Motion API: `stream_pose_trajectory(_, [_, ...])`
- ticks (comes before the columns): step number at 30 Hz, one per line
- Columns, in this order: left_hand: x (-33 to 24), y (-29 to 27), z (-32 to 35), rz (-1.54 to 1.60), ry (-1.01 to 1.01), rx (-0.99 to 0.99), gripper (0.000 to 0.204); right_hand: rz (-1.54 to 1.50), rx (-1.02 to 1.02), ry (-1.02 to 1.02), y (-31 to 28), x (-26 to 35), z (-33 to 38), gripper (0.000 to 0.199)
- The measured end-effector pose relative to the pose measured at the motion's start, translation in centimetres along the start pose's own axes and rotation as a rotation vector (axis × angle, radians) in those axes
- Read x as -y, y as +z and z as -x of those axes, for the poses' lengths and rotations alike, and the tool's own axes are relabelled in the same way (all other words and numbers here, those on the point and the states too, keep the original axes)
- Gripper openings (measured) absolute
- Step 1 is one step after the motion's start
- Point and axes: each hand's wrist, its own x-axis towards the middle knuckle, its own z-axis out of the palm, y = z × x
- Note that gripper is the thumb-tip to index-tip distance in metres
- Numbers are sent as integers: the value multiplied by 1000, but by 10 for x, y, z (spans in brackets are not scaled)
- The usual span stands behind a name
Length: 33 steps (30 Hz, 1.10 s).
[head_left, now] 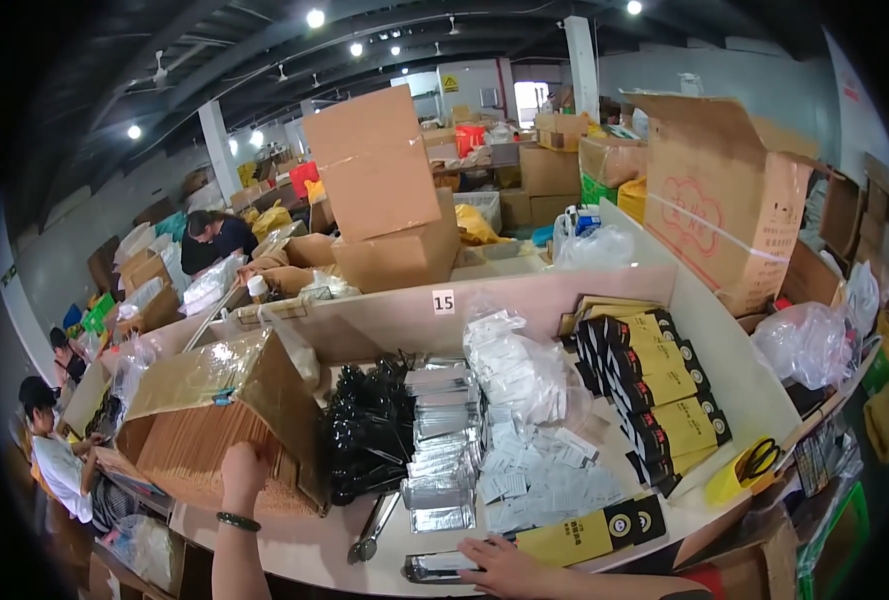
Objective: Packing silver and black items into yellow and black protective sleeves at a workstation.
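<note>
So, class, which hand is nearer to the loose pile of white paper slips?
Right. The right hand lies just in front of the slips, by a flat yellow and black package; the left hand is farther left, at the brown cardboard box.

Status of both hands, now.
Left hand: at the brown sheets in the cardboard box; grip can't be told.
Right hand: open, laid on the silver packet.

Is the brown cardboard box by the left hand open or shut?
Open: the box shows packed, thin brown sheets inside, where the left hand reaches.
</note>
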Motion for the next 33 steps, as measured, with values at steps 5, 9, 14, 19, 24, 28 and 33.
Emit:
stream_pose_trajectory(5, [39,3,1,-25,72,-242,18,-35,40,23,-14,-20,8,49])
stream_pose_trajectory(9, [-10,-12,91,868,-343,-256,16,-218,-188,67,-18,-25,9,43])
stream_pose_trajectory(14, [-29,58,213,1075,-283,520,6,-194,-153,53,-27,-22,5,42])
stream_pose_trajectory(19, [-49,53,213,844,-150,692,9,-53,-48,101,-41,-11,7,44])
stream_pose_trajectory(24, [-142,63,221,801,0,568,15,-131,-58,100,-25,1,-8,51])
stream_pose_trajectory(28, [-163,60,219,584,-117,462,37,-129,-64,171,-42,5,-21,47])
stream_pose_trajectory(33, [-185,74,222,719,-149,500,39,-135,-120,231,-29,-1,-16,35])
